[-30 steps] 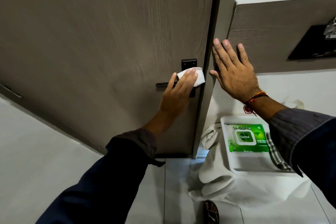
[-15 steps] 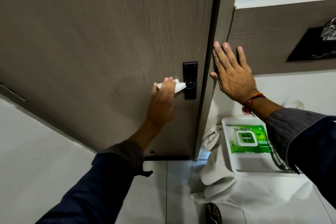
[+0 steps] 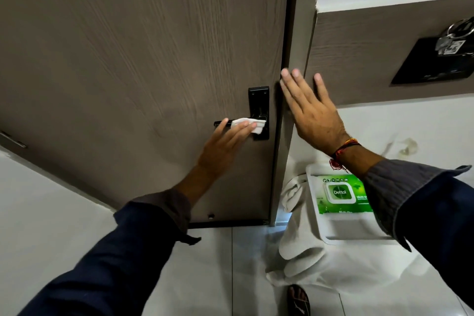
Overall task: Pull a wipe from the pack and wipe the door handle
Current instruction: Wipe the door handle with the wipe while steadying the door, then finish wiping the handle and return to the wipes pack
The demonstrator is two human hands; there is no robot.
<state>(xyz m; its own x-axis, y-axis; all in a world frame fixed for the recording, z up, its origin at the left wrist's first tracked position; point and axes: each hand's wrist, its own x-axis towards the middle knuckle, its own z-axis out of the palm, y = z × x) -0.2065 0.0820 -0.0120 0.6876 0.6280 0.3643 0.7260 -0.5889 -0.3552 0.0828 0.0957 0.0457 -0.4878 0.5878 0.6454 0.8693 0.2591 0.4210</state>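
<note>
White tray (image 3: pixel 357 235) holds green wipe pack (image 3: pixel 342 194).

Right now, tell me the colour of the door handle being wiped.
Black: the door handle and its backplate are matte black, seen in the head view, under the white wipe.

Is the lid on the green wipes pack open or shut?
Shut. The white-rimmed flap lies flat on the green wipes pack in the white tray, with no wipe sticking out.

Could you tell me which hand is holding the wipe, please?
The left hand: it presses the white wipe on the black door handle. The right hand lies flat, empty.
</note>
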